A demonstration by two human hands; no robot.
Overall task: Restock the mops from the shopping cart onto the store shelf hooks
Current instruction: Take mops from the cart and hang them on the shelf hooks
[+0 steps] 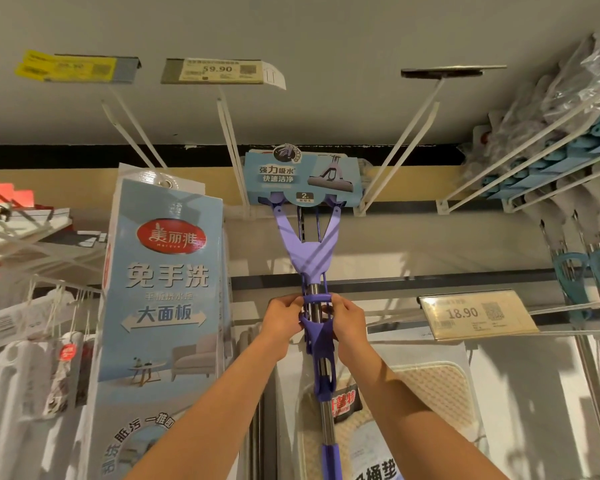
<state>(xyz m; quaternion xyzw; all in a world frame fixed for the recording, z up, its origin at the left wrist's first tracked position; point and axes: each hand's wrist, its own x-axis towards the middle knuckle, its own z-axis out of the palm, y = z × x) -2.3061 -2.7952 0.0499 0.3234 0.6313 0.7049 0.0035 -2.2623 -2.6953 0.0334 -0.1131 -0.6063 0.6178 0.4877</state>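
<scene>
Holding the mop (317,327) upright, my left hand (284,322) and right hand (347,322) both grip its purple handle; its head sits up among the hooks (231,133) (whether hung, unclear). Cart unseen.

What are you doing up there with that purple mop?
A person is lifting a purple sponge mop up to a long white shelf hook in a store. The left hand and the right hand both grip the purple squeeze handle around the metal pole. The mop's head, in its blue card sleeve, is up at the back of the hooks, under the 59.90 price tag. Teal mops already hang to the right.
</scene>
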